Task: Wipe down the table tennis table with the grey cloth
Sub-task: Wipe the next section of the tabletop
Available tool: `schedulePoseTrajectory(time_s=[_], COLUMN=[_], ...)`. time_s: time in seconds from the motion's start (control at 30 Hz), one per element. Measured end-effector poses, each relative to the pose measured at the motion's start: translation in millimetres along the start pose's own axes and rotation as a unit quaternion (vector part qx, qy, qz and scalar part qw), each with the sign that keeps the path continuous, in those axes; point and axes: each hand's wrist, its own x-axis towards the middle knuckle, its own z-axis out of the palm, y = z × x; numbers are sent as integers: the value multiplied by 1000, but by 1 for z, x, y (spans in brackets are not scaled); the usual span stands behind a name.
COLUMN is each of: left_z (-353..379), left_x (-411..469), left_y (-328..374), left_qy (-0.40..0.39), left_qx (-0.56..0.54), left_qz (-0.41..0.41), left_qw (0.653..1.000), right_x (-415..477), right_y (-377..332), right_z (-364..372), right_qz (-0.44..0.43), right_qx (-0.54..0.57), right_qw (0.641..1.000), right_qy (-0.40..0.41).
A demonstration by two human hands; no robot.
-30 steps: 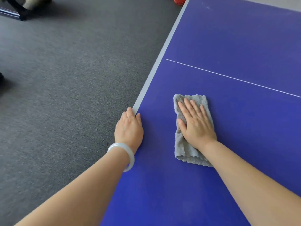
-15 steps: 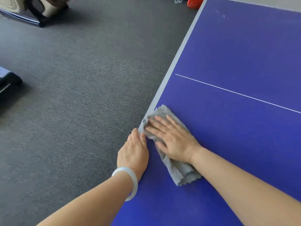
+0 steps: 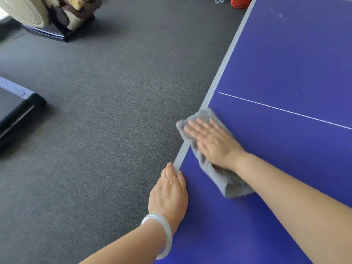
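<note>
The blue table tennis table [image 3: 285, 69] fills the right side, with a pale grey edge strip and a thin white line across it. A folded grey cloth [image 3: 215, 168] lies at the table's left edge, its far corner hanging slightly over the strip. My right hand [image 3: 211, 141] presses flat on the cloth with straight fingers pointing left. My left hand [image 3: 169, 193], a pale bangle on its wrist, rests flat on the table's edge just below the cloth, fingers straight along the strip.
Dark grey carpet covers the floor on the left. A black and blue flat machine [image 3: 15, 115] lies at the far left. A beige chair-like base [image 3: 43, 16] stands top left. A red object [image 3: 240, 2] and small bottles [image 3: 219, 0] sit by the table's far edge.
My right hand has swept the cloth leftward from the table's inside to its left edge, where the cloth's corner now overhangs. My left hand has stayed on the edge.
</note>
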Motion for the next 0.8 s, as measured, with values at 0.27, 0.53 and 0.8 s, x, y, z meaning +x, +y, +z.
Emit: schedulePoseTrajectory(time_s=[0.27, 0.53, 0.8], left_z=[1, -3, -5], left_x=[0, -3, -1], left_y=[-3, 0, 1], left_qy=[0, 8, 1], left_qx=[-9, -1, -9], left_qz=[-2, 2, -1], left_qw=[1000, 1000, 1000], right_x=[62, 17, -58], right_y=[21, 19, -107], right_z=[-1, 0, 19], right_qz=[235, 398, 258], right_qx=[29, 34, 45], right_qw=[971, 916, 964], right_qy=[23, 38, 33])
